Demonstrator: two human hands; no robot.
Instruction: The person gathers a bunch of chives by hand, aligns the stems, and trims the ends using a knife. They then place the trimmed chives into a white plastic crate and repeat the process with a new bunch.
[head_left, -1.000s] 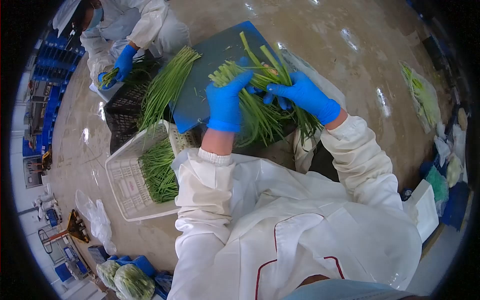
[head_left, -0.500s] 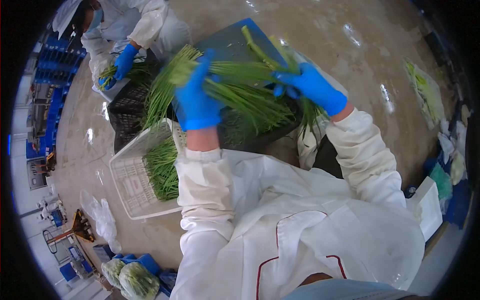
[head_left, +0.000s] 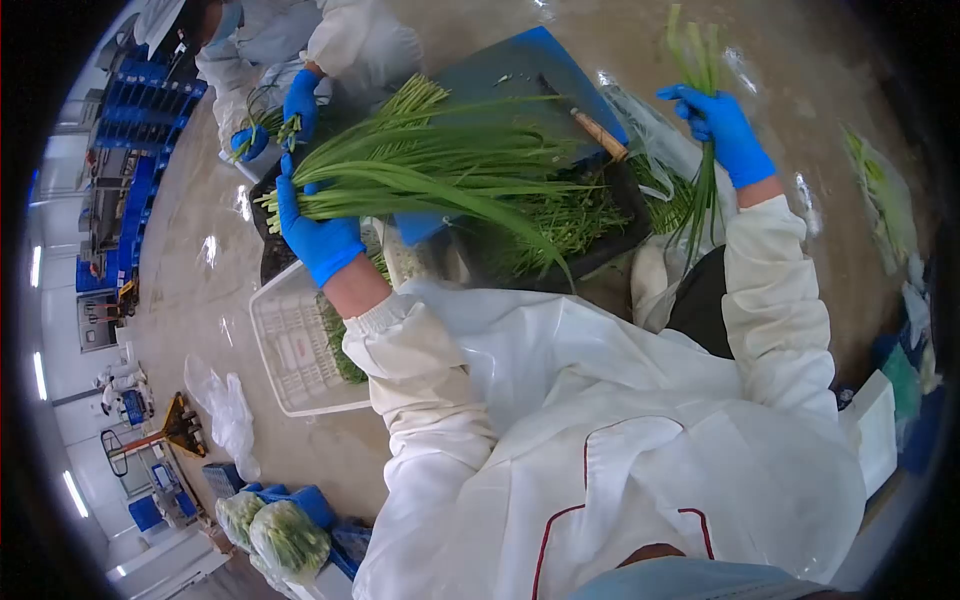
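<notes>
My left hand (head_left: 322,238), in a blue glove, is closed around the pale stem ends of a large bunch of garlic chives (head_left: 430,175). Their long green leaves spread rightward over a dark tray of loose green trimmings (head_left: 565,225). At the upper right my right hand (head_left: 728,135), also gloved in blue, grips a small bunch of thicker green stalks (head_left: 693,50). Those stalks stand up above the fist, and thin leaves hang below it. A knife (head_left: 600,133) with a wooden handle lies on the blue board (head_left: 485,75) between the two hands.
Below my left hand stands a white plastic basket (head_left: 290,350) with greens in it. Across from me, a co-worker's gloved hands (head_left: 300,105) hold more greens. Clear plastic bags (head_left: 225,415) lie on the floor, and bagged vegetables (head_left: 285,535) sit at the lower left.
My hands have moved apart: the left to the left with the large bunch, the right up and to the right with the small bunch. The knife has come into view.
</notes>
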